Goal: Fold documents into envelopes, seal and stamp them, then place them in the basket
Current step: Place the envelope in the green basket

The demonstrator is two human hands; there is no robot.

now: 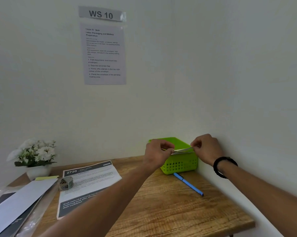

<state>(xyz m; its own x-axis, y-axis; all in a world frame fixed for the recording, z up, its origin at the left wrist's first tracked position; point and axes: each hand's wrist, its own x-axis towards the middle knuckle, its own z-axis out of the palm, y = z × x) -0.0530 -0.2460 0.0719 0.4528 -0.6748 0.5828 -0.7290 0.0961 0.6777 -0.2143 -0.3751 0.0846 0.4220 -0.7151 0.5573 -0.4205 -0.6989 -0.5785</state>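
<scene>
Both hands hold a white envelope (182, 150) edge-on above the green basket (180, 164): left hand (159, 152) and right hand (206, 147) each pinch one end with curled fingers.

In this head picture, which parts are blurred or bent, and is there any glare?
Head view: soft, even light with no strong glare; the flowers and the small print on the wall notice are blurred; the wide lens bends the desk edges; both hands and the envelope over the basket look slightly soft.
</scene>
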